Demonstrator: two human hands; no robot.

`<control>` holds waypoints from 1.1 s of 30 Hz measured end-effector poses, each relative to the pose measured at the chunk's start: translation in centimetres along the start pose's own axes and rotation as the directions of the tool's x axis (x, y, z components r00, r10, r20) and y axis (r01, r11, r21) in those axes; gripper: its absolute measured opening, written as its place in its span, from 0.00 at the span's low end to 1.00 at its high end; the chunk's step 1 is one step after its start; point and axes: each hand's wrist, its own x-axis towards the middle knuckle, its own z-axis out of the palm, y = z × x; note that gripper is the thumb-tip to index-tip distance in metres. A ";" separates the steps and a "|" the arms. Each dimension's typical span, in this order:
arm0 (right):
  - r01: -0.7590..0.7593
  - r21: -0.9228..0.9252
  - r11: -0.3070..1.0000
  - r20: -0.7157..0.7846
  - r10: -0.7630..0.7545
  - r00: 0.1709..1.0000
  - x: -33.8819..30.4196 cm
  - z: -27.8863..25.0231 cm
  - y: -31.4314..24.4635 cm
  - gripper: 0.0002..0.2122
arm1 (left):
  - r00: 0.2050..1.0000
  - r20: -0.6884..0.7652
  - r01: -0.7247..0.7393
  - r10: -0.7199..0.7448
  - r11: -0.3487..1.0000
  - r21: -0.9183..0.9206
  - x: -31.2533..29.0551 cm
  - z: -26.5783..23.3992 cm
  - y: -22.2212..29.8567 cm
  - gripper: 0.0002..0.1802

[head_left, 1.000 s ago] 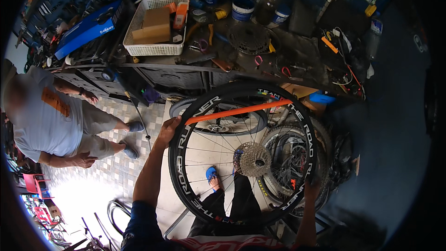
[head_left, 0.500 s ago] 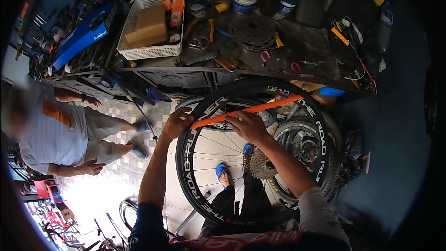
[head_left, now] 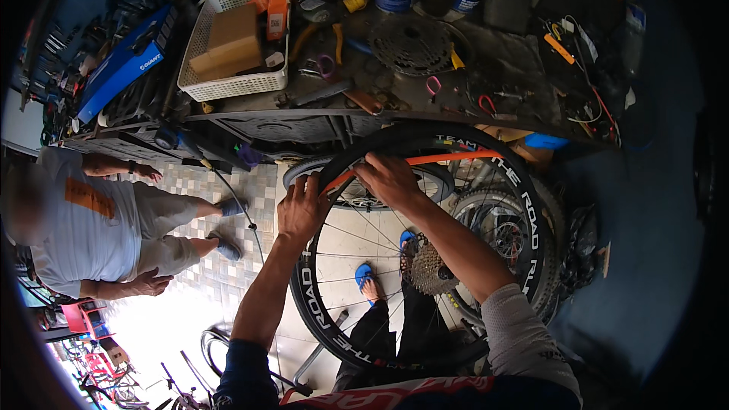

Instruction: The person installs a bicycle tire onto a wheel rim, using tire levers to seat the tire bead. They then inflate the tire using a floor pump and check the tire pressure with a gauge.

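Watching this feed from a distance, I note that the person's right hand, which a second ago was low on the far side of the ring, is now up beside the left hand, and that is the main change. The black-rimmed bicycle wheel with white lettering stays in front of the person, over the legs and near the dark, cluttered workbench, its silver stack of toothed sprockets facing my view. Across its upper part lies the long, flat, bright orange strip, its far end at the upper right of the rim. Half a second ago I saw it nearly straight; now it bends at the right fingertips and drops more steeply toward the left hand. The right fingers look closed together on it. The left fingers curl over the upper left rim, where the strip ends, but I cannot tell how firmly they grip. For the work in hand, I judge that both hands now share one short stretch, with the strip only partly against the rim.
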 end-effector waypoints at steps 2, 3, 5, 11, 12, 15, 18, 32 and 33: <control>0.002 -0.016 1.000 -0.014 -0.002 1.000 0.3 0.1 0.0 0.05 | 1.000 -0.006 -0.021 0.021 1.000 0.020 0.4 0.2 0.3 0.26; 0.017 -0.043 0.999 -0.021 -0.018 1.000 0.4 0.2 -0.1 0.05 | 0.996 -0.046 -0.079 0.078 0.997 -0.009 0.5 0.2 0.5 0.24; 0.047 -0.098 0.994 -0.037 -0.050 0.998 0.5 0.5 -0.1 0.06 | 0.999 -0.029 -0.039 0.038 0.998 -0.038 0.7 -0.1 0.5 0.22; 0.045 -0.176 0.983 -0.045 -0.053 0.998 -0.2 1.1 -0.3 0.11 | 0.998 0.000 -0.056 0.056 0.998 -0.007 0.5 -0.4 0.6 0.18; 0.051 -0.172 0.984 -0.073 -0.065 0.995 -0.3 1.1 -0.3 0.12 | 0.998 0.012 -0.065 0.065 0.998 -0.001 0.5 -0.3 0.7 0.18; 0.062 -0.145 0.987 -0.107 -0.078 0.991 -0.7 0.9 -0.6 0.13 | 0.998 -0.010 -0.067 0.067 0.996 0.058 0.5 0.2 1.0 0.18; 0.070 -0.098 0.993 -0.061 -0.076 0.995 -1.5 0.3 -1.3 0.13 | 1.000 -0.001 -0.024 0.025 0.993 0.113 1.0 0.9 0.8 0.19; 0.176 -0.012 0.984 0.181 -0.171 0.968 -3.1 -1.2 -1.2 0.29 | 0.999 -0.031 0.006 -0.017 0.948 -0.317 3.0 0.0 -0.5 0.23; 0.150 -0.035 0.988 0.303 -0.133 0.944 -3.1 -1.0 -1.2 0.31 | 0.999 -0.017 0.028 -0.037 0.928 -0.370 3.5 -0.3 -0.8 0.23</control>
